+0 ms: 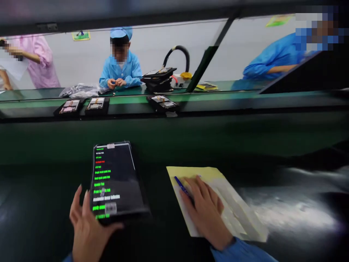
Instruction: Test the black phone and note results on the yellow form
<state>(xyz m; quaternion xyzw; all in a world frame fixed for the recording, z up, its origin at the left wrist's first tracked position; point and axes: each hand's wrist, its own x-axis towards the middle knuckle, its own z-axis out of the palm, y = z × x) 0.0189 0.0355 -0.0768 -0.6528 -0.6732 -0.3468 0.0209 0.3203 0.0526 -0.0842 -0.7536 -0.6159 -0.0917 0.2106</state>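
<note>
Green lettering glows down the dark screen of the phone (pixel 116 178), which lies flat in a black tray on the dark bench, its top end away from the person so the list reads upright to them. The left hand (pixel 87 225) cups the tray's near left corner, thumb under the bottom edge and fingers spread along the side: a loose steadying hold, not a clamp. The right hand (pixel 205 211) presses flat on a yellow sheet (pixel 207 174), pinning it, with a blue pen (pixel 181 187) tucked under the fingers, its tip pointing up and left as if for writing. Between phone and sheet runs a bare strip of bench. To the right the bench is open but blurred. Beyond, a green belt (pixel 218 103) carries more trays (pixel 81 106), and a worker in blue (pixel 121 69) sits across it, well apart.
</note>
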